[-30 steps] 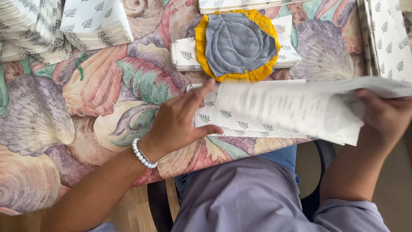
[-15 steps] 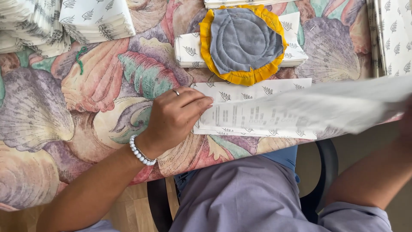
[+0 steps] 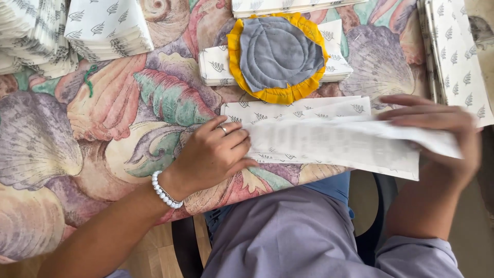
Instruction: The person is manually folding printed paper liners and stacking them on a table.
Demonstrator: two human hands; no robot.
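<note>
a white paper sheet printed with small grey leaf marks is being held flat at the near edge of the table, which is covered by a cloth patterned with large shells in pink, green and mauve. the sheet is lying partly over the table edge, its right end lifted and blurred. the left hand is being pressed on the sheet's left end, fingers together and curled down on the paper, a ring on one finger and a white bead bracelet at the wrist. the right hand is being closed over the sheet's right end, fingers laid together along the top; the thumb cannot be seen. just beyond the sheet, a round quilted pad, grey with a ruffled yellow rim, is resting on a small stack of folded leaf-print papers. further stacks of the same paper are lying at the far left and along the right edge.
</note>
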